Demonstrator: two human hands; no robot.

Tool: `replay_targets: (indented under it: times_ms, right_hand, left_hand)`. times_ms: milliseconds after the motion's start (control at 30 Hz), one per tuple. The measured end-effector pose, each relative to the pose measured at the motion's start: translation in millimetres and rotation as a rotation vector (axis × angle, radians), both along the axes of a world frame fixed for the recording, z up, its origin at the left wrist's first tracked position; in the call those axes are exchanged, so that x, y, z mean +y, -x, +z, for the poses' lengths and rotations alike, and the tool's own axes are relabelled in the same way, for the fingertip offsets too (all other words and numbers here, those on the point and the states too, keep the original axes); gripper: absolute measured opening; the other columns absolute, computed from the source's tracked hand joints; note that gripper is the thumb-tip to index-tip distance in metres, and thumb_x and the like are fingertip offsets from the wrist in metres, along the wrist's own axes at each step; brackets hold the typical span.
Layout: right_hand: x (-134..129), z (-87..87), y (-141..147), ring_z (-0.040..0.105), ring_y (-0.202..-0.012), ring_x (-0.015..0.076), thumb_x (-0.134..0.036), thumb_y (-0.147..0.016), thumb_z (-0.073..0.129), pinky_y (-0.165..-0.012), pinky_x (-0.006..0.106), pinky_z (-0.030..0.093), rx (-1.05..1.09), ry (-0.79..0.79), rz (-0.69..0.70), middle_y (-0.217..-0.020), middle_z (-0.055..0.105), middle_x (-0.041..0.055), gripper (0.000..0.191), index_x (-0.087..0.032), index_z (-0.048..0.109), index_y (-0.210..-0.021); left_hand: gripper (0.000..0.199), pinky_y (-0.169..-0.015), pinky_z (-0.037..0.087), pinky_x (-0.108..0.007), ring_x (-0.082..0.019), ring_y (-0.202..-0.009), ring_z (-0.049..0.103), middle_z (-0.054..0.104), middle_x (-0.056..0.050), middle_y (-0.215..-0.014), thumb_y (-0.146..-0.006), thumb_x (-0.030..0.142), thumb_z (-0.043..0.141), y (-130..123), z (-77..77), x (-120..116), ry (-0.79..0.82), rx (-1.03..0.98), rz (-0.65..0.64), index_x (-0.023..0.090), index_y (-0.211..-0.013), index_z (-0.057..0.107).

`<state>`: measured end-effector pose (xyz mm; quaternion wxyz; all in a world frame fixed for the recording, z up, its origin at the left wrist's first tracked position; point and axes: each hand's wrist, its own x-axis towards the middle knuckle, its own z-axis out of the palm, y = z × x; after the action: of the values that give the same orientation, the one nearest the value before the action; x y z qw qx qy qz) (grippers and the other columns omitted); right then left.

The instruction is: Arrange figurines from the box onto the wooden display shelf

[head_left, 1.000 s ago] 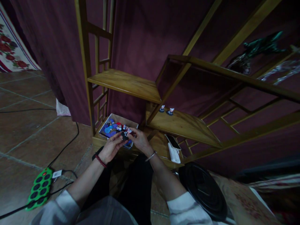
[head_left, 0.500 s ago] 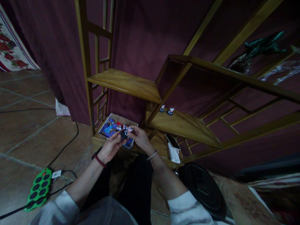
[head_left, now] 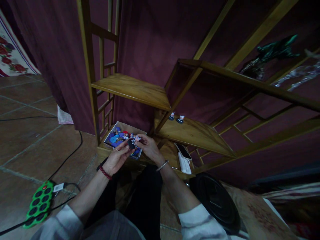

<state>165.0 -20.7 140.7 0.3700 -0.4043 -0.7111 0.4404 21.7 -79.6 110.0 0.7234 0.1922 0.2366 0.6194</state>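
Note:
Between both hands is a small figurine (head_left: 131, 143) with a black round base and a whitish-pink top. My left hand (head_left: 118, 158) pinches the dark base from the left. On the other side, my right hand (head_left: 148, 146) has its fingers closed on the figurine's upper part. Just beneath and behind them, an open box (head_left: 135, 128) holds several blue, purple and red figures. Two small figurines, one at the left (head_left: 171, 116) and one at the right (head_left: 180, 119), stand on black bases on the wooden shelf.
A phone (head_left: 183, 151) leans on a white object (head_left: 184, 164) on the lower shelf. Wooden shelving (head_left: 135, 89) rises in front. A green power strip (head_left: 39, 202) with cables lies on the tiled floor at left. A black round-topped object (head_left: 215, 203) stands at right.
The view has shifted slightly, so the shelf and box sit a little further left. Both hands keep nearly the same hold on the figurine.

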Motion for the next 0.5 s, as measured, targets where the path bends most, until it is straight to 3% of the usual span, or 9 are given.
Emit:
replay_targets:
  times_ms: [300,500]
  right_hand:
    - [-1.2,0.1,0.4,0.060,-0.074,0.0130,-0.027,-0.070,0.060,-0.069,0.026,0.049,-0.048,-0.011,-0.019,-0.083,0.063,-0.0003,0.028,-0.020,0.057,-0.097]
    - [-7.7,5.3,3.8,0.059,-0.071,0.0120,-0.024,-0.072,0.057,-0.066,0.024,0.048,-0.126,-0.102,-0.020,-0.081,0.062,-0.0009,0.022,-0.020,0.058,-0.094]
  left_hand:
    - [0.030,-0.091,0.043,-0.031,-0.014,-0.085,0.062,0.067,-0.003,-0.097,-0.066,0.009,0.066,-0.5,0.1,-0.4,0.036,-0.009,0.018,0.017,-0.095,0.066]
    - [0.026,-0.087,0.045,-0.028,-0.013,-0.080,0.063,0.068,-0.004,-0.089,-0.065,0.010,0.068,-0.1,-4.5,0.5,0.069,0.016,0.023,0.016,-0.091,0.067]
